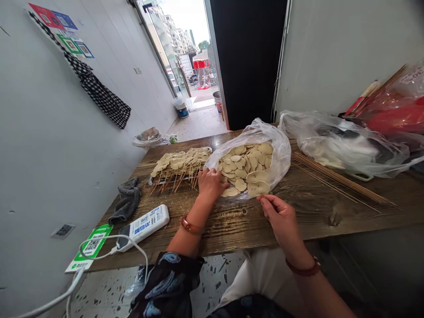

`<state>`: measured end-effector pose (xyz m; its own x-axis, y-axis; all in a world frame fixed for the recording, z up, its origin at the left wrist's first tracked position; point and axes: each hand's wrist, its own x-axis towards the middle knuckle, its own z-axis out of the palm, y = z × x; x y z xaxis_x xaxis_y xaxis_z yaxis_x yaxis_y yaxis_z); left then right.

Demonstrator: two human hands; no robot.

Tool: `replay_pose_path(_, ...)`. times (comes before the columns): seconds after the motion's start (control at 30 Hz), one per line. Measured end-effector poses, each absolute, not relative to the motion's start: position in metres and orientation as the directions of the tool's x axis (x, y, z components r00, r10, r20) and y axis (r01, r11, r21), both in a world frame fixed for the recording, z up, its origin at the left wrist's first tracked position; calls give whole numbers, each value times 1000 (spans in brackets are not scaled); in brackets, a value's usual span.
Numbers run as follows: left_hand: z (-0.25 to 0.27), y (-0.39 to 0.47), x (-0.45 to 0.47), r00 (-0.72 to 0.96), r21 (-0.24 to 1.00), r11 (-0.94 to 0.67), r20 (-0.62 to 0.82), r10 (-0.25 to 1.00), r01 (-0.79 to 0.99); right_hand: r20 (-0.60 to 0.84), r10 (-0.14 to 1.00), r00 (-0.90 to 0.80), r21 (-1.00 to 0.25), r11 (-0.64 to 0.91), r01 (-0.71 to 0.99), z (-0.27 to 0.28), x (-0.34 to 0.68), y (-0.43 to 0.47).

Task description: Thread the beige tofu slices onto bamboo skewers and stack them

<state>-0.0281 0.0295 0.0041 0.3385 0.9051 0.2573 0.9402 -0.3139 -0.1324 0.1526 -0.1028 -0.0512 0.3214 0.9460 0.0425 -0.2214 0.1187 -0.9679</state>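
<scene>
My right hand [276, 214] is closed in a pinch on the end of a skewer, most of which is hidden. Two large pale, round, flat slices [258, 189] sit at its far end, apparently threaded on it. My left hand [210, 182] rests at the near left edge of a clear plastic bag [281, 150], fingers apart, its thumb by the loose slices. Inside the opened bag lies a heap of similar beige slices [243, 161]. Left of it, a tray [152, 180] bears a stack of filled skewers [182, 161], their bare sticks pointing towards me.
On the wooden table [232, 227], bare bamboo skewers [344, 179] lie at right, before plastic bags [344, 143]. At left are a dark cloth [125, 201], a white device [145, 226] with a cable, and a green QR-code card [91, 247]. A doorway stands beyond.
</scene>
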Motion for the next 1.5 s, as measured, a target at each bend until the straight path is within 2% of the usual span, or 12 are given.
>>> replay_pose_path(0.1, 5, 33, -24, 365, -188, -325, 249, 897, 927, 65, 946, 318, -968, 137, -209, -50, 153, -102)
replay_pose_path(0.27, 4, 30, -16, 503, -308, -432, 207, 839, 847, 79, 942, 327, -964, 155, -215, -46, 153, -103)
replay_pose_path(0.47, 3, 28, -11, 553, -377, -473, 138, 822, 797, 36, 928, 372, -941, 157, -301, -48, 154, -103)
replay_pose_path(0.57, 4, 32, -9, 553, -380, -482, 102, 827, 790, 12, 926, 377, -927, 152, -343, -50, 154, -102)
replay_pose_path(0.73, 4, 37, -10, 463, -330, -408, 109, 879, 851, 20, 926, 377, -926, 159, -342, -50, 153, -102)
replay_pose_path(1.03, 3, 37, -11, 501, -328, -451, 85, 861, 830, 37, 918, 395, -924, 182, -336, -43, 153, -103)
replay_pose_path(1.17, 7, 37, -12, 583, -302, -528, 127, 802, 793, 27, 925, 380, -924, 169, -344, -45, 153, -102)
replay_pose_path(1.33, 14, 51, -16, 722, -253, -692, 45, 690, 676, 10, 922, 388, -926, 155, -344, -47, 153, -101)
replay_pose_path(1.5, 15, 61, -18, 824, -346, -771, 12, 567, 535, 10, 924, 382, -939, 140, -313, -47, 153, -101)
